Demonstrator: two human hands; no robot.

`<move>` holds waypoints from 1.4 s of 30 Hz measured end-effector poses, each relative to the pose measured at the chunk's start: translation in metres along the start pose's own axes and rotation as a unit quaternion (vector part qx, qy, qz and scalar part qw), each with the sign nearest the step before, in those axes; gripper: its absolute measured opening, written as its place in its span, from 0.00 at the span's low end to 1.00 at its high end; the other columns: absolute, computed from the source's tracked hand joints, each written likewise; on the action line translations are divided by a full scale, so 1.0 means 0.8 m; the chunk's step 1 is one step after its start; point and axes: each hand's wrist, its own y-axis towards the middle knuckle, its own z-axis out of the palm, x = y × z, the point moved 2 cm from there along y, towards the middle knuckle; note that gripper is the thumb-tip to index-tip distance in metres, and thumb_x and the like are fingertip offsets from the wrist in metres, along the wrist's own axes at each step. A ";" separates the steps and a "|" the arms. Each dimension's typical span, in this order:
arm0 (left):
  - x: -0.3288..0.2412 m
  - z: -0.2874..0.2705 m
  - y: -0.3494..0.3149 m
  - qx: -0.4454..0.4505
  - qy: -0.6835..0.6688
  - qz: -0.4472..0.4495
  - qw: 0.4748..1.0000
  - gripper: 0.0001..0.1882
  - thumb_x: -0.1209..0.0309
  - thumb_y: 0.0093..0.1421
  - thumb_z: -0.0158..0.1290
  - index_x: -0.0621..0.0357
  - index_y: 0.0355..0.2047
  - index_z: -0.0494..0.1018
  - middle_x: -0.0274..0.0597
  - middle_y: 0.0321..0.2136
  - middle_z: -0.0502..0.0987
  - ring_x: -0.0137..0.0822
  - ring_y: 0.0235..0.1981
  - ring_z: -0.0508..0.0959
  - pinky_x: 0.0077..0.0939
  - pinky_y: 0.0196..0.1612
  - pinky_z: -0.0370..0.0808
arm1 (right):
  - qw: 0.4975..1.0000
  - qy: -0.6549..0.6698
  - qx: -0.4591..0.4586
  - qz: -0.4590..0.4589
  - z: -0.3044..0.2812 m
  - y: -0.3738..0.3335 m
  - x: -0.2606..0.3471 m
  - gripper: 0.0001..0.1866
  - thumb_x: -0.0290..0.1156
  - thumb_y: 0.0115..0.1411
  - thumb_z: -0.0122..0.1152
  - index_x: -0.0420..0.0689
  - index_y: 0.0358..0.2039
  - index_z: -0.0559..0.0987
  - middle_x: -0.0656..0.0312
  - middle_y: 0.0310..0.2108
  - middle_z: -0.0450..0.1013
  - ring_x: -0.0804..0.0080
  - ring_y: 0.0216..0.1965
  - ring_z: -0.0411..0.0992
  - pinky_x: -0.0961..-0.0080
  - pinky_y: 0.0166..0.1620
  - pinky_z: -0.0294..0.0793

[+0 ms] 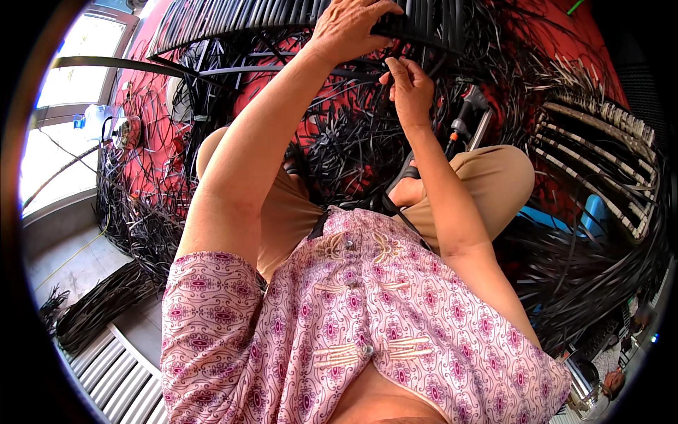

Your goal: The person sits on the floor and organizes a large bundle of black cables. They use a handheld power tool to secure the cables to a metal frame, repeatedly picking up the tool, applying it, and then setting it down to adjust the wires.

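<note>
A panel of close-set black strips on a frame (247,25) spans the top of the view. My left hand (352,30) lies over its near edge, fingers stretched to the right and thumb apart from them. Just below that edge, to the right, is my right hand (412,92), its fingers curled and pinched together at a thin black strip; the strip is hard to separate from the dark tangle behind it. Loose black strips (339,131) are heaped beneath the panel, between my legs.
A power drill (466,113) lies right of my right hand on the red floor covering (159,141). Coils of bound strips (600,152) and a blue object (595,214) are farther right. A strip bundle (106,304) and a white slatted piece (116,378) lie lower left.
</note>
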 end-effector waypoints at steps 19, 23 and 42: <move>0.040 0.016 0.047 -0.006 0.029 0.003 1.000 0.29 0.71 0.41 0.67 0.50 0.48 0.74 0.41 0.43 0.71 0.46 0.51 0.70 0.40 0.55 0.67 | 0.992 0.004 -0.025 0.126 -0.018 0.014 -0.150 0.13 0.38 0.62 0.65 0.40 0.36 0.82 0.66 0.27 0.79 0.87 0.17 0.65 0.86 0.22 0.65; 0.063 0.018 0.078 -0.003 0.025 0.007 1.000 0.29 0.68 0.42 0.67 0.51 0.47 0.75 0.43 0.43 0.72 0.47 0.51 0.72 0.40 0.55 0.68 | 0.984 0.054 -0.033 0.166 -0.022 0.027 -0.193 0.12 0.38 0.61 0.67 0.40 0.35 0.82 0.67 0.26 0.79 0.87 0.17 0.65 0.87 0.22 0.64; 0.142 0.053 0.164 -0.127 0.118 0.131 0.976 0.23 0.64 0.49 0.63 0.54 0.47 0.76 0.42 0.43 0.73 0.42 0.50 0.72 0.37 0.52 0.66 | 0.966 0.115 -0.159 0.168 0.005 0.132 -0.203 0.12 0.37 0.60 0.67 0.40 0.36 0.83 0.63 0.19 0.76 0.85 0.12 0.62 0.85 0.17 0.58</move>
